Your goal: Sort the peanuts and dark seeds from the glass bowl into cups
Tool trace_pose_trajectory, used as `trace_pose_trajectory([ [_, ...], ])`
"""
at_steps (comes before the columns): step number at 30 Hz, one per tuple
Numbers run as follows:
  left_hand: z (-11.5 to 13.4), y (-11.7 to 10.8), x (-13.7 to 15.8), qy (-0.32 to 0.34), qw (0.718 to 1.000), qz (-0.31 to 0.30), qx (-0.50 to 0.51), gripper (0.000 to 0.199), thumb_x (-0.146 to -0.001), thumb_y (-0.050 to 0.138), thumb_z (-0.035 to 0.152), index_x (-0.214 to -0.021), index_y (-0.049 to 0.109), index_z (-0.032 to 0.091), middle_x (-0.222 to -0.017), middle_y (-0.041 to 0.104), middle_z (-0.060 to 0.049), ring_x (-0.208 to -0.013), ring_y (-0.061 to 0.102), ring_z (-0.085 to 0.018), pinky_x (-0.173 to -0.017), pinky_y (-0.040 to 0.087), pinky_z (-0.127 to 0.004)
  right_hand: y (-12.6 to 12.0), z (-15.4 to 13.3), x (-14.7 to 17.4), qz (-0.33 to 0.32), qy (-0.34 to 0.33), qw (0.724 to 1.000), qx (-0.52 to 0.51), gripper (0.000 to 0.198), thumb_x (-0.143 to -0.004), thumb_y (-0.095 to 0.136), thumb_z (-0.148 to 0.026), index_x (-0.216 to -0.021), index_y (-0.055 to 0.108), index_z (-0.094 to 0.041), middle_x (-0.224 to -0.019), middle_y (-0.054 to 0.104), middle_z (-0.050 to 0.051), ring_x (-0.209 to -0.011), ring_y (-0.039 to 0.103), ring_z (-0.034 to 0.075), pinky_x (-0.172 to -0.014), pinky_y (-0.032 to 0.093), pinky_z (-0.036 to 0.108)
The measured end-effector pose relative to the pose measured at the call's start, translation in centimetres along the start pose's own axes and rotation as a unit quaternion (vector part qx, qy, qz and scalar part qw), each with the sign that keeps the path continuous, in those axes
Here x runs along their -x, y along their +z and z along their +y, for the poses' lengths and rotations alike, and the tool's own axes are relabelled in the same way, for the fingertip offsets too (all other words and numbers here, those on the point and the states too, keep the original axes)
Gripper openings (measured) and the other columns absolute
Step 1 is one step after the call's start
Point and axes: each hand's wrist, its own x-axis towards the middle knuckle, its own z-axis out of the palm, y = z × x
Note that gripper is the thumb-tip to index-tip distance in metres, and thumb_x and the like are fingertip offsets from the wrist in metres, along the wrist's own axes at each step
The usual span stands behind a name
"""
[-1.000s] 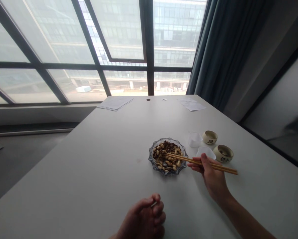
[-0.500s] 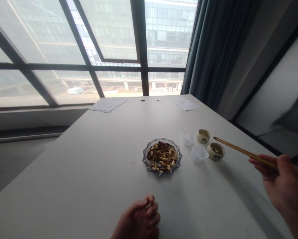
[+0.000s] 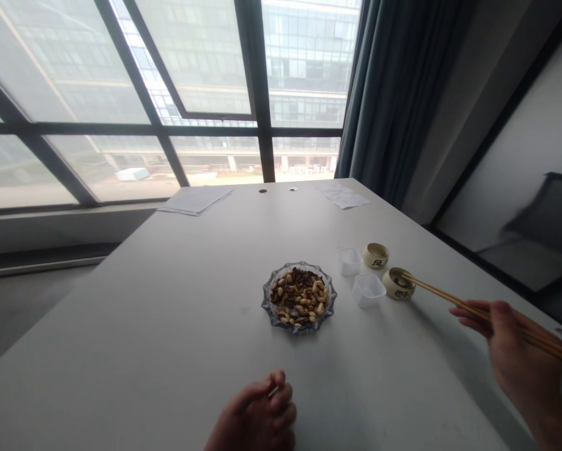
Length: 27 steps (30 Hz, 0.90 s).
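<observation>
My right hand (image 3: pixel 520 344) is closed around a pair of wooden chopsticks (image 3: pixel 443 293). Their tips reach into the opening of the nearer cream cup (image 3: pixel 400 290), which bears a dark character and has a few small pieces inside. Whether the tips pinch anything is too small to tell. Loosely curled on the table, my left hand (image 3: pixel 260 413) shows nothing in its fingers. Just beyond it stands a scalloped glass bowl (image 3: pixel 268 307) of mixed nuts and dark seeds (image 3: pixel 302 294). Between bowl and cups are two clear plastic containers (image 3: pixel 369 291).
A second cream cup (image 3: pixel 375 255) stands behind the nearer one. Stacked paper sheets (image 3: pixel 194 199) lie at the white table's (image 3: pixel 191 313) far left, with more paper (image 3: pixel 345 197) at the far right. Windows and a dark curtain (image 3: pixel 379 94) rise beyond.
My right hand has moved left and down, bringing the chopstick tips from above the nearer cup into its opening. My left hand keeps its curled pose. The view has shifted slightly.
</observation>
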Motion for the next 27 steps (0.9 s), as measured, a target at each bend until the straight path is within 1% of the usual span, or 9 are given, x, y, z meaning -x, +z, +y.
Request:
trace_pose_trajectory([
  [2,0.0,0.1,0.0,-0.004,1.000,-0.001,0.000,0.014,-0.076,0.070,0.026,-0.088,0.067,0.018,-0.067,0.051,0.005,-0.060,0.042,-0.009,-0.058,0.029,-0.024,1.3,-1.0,0.8,-0.025,-0.025,0.999,0.003,0.033,-0.093,0.064,-0.047,-0.091,0.073,-0.014,-0.074,0.076,0.008,-0.064,0.076,0.021,-0.063,0.065,0.028],
  [5,-0.1,0.1,0.0,0.008,1.000,0.003,0.005,0.014,-0.078,0.068,0.026,-0.089,0.067,0.018,-0.068,0.051,0.005,-0.060,0.041,-0.008,-0.058,0.029,-0.023,4.6,-2.8,2.5,-0.114,-0.090,0.989,0.008,0.026,-0.094,0.065,-0.040,-0.097,0.075,-0.016,-0.078,0.078,0.009,-0.065,0.076,0.022,-0.062,0.064,0.031],
  [7,0.0,0.0,-0.1,0.011,1.000,0.000,0.000,0.013,-0.079,0.067,0.026,-0.088,0.066,0.018,-0.068,0.051,0.005,-0.060,0.041,-0.008,-0.057,0.028,-0.023,7.3,-3.9,3.7,-0.219,-0.147,0.965,-0.002,0.021,-0.096,0.061,-0.033,-0.096,0.075,-0.018,-0.081,0.078,0.007,-0.067,0.075,0.021,-0.063,0.063,0.031],
  [8,0.0,-0.2,-0.1,0.009,1.000,-0.004,-0.006,0.012,-0.079,0.067,0.026,-0.088,0.066,0.018,-0.067,0.051,0.005,-0.059,0.041,-0.008,-0.057,0.027,-0.022,8.7,-4.3,4.1,-0.274,-0.176,0.946,0.002,0.018,-0.097,0.061,-0.030,-0.096,0.076,-0.020,-0.081,0.077,0.006,-0.067,0.074,0.019,-0.062,0.062,0.029],
  [11,0.1,-0.7,-0.1,0.002,1.000,-0.016,-0.024,0.012,-0.078,0.067,0.026,-0.087,0.066,0.018,-0.067,0.050,0.005,-0.059,0.041,-0.008,-0.057,0.025,-0.023,12.6,-5.0,4.8,-0.380,-0.242,0.893,-0.008,0.015,-0.097,0.061,-0.024,-0.093,0.075,-0.021,-0.083,0.075,0.004,-0.069,0.071,0.016,-0.062,0.058,0.026],
  [13,0.2,-1.0,-0.1,-0.001,0.999,-0.023,-0.032,0.014,-0.077,0.067,0.027,-0.088,0.065,0.019,-0.066,0.050,0.005,-0.059,0.041,-0.009,-0.057,0.024,-0.024,14.6,-4.9,4.8,-0.424,-0.258,0.868,-0.006,0.015,-0.096,0.061,-0.022,-0.091,0.074,-0.020,-0.085,0.073,0.004,-0.072,0.069,0.015,-0.066,0.055,0.026],
  [15,0.3,-1.1,-0.1,-0.003,0.999,-0.025,-0.037,0.014,-0.078,0.067,0.028,-0.089,0.065,0.019,-0.067,0.049,0.005,-0.059,0.041,-0.009,-0.057,0.023,-0.024,16.0,-4.6,4.7,-0.452,-0.261,0.853,0.001,0.014,-0.097,0.061,-0.022,-0.090,0.073,-0.020,-0.084,0.072,0.004,-0.075,0.068,0.016,-0.069,0.052,0.026],
  [18,0.4,-1.1,-0.1,0.001,0.999,-0.028,-0.039,0.014,-0.078,0.066,0.029,-0.089,0.065,0.020,-0.067,0.050,0.005,-0.059,0.042,-0.009,-0.057,0.022,-0.025,17.1,-4.1,4.6,-0.474,-0.263,0.841,0.012,0.015,-0.097,0.060,-0.023,-0.088,0.072,-0.019,-0.084,0.071,0.004,-0.076,0.066,0.016,-0.069,0.049,0.026],
  [27,0.3,-1.1,-0.2,0.007,0.999,-0.036,-0.038,0.013,-0.079,0.065,0.029,-0.089,0.066,0.020,-0.068,0.051,0.004,-0.059,0.044,-0.010,-0.058,0.021,-0.025,17.9,-3.7,4.6,-0.497,-0.262,0.828,0.010,0.012,-0.096,0.063,-0.022,-0.088,0.071,-0.019,-0.084,0.070,0.004,-0.075,0.064,0.015,-0.069,0.047,0.025],
])
